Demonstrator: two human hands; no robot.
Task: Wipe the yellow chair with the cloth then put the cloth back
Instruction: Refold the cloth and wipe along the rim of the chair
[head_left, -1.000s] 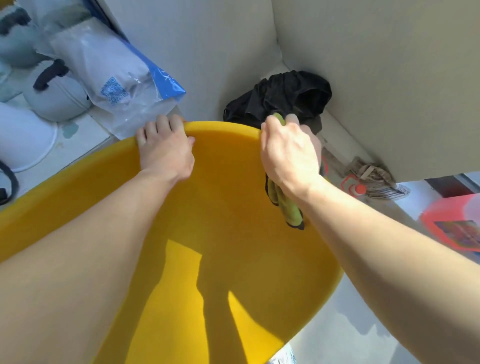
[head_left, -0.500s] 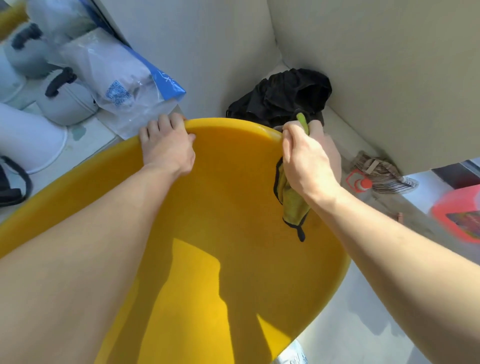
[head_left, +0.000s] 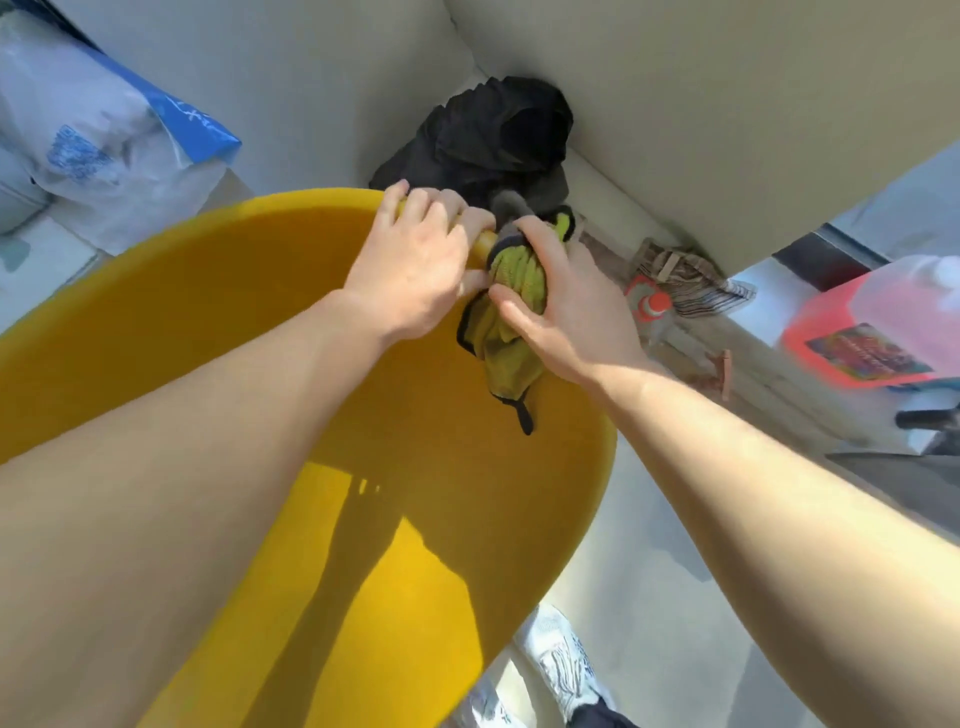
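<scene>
Wiping looks mid-way — the right hand (head_left: 563, 306) bunches the green microfibre cloth (head_left: 511, 322) against the moulded yellow plastic chair (head_left: 260, 322) at its top rim, while the left hand (head_left: 415, 265) grips that rim just beside it. Returning the cloth remains.

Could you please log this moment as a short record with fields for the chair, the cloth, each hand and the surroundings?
chair: yellow chair, tilted toward the camera
cloth: green cloth with dark edging, bunched over the chair's top rim
left hand: left hand gripping the rim beside the cloth
right hand: right hand closed on the cloth
surroundings: black fabric in the wall corner, red jug at right
</scene>
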